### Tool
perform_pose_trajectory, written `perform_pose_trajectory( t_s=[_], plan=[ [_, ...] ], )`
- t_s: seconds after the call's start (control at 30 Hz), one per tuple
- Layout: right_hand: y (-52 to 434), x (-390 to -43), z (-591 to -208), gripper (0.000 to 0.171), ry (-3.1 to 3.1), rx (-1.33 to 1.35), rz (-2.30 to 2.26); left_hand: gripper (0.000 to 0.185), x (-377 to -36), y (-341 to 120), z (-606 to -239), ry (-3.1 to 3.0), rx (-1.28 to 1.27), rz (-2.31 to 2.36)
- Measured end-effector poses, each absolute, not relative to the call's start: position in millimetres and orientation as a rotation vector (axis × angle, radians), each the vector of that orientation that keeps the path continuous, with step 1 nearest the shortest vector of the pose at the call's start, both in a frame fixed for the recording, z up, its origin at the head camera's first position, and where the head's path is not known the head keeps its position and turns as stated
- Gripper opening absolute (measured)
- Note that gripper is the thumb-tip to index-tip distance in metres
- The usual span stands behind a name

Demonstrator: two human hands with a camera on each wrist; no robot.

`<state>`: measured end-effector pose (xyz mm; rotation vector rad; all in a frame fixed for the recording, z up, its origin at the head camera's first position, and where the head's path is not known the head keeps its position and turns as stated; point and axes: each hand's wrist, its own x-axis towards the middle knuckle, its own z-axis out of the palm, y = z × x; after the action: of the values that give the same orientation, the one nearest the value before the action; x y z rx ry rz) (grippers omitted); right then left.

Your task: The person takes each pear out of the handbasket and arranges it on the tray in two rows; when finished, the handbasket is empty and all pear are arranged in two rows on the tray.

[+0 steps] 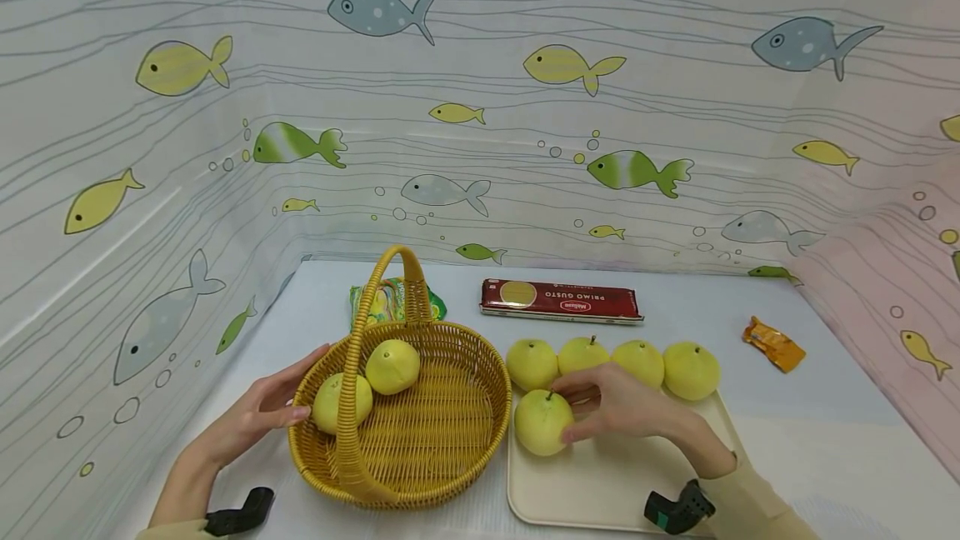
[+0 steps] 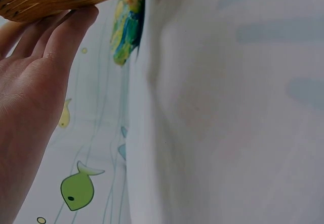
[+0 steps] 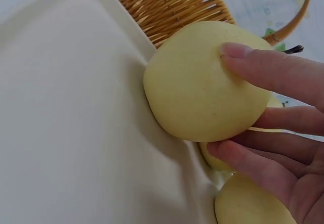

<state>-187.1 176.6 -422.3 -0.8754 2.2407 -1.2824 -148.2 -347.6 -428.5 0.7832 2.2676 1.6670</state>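
Head view: the right hand (image 1: pixel 622 407) lies over the cream tray (image 1: pixel 615 490), fingers curled round the front pear (image 1: pixel 542 422), which sits alone at the tray's left front corner, just beside the wicker basket (image 1: pixel 420 432). The pear's stem points up and slightly away from the person, so its long axis stands near upright; the hand takes it from the right side and top. The basket lies directly left of the grip, and the right hand is by far the nearer to this fruit. Four more pears (image 1: pixel 611 365) stand in a row along the tray's far edge. Two pears in the basket (image 1: pixel 367 386) rest against its left wall. The left hand (image 1: pixel 262 415) rests with straight fingers against the basket's outer left rim, holding nothing. A red pasta box (image 1: pixel 561 301), a green packet (image 1: pixel 390 302) and an orange wrapper (image 1: pixel 773 343) lie further back.

Left wrist view: straight fingers (image 2: pixel 61 37) touch the underside of the woven rim; none curl round it.

Right wrist view: fingertips (image 3: pixel 263 67) and the lower fingers clasp the pear, which is still seated on the tray surface, the basket wall close behind it.
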Motion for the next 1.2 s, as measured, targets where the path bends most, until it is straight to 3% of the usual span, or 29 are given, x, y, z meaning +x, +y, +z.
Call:
perform_pose_trajectory(
  t_s=[1.2],
  plan=[
    [174.3, -187.8, -424.9, 0.062, 2.366, -0.904, -1.199, 0.072, -149.5, -349.2, -430.5, 2.261, 0.797, 1.673]
  ],
)
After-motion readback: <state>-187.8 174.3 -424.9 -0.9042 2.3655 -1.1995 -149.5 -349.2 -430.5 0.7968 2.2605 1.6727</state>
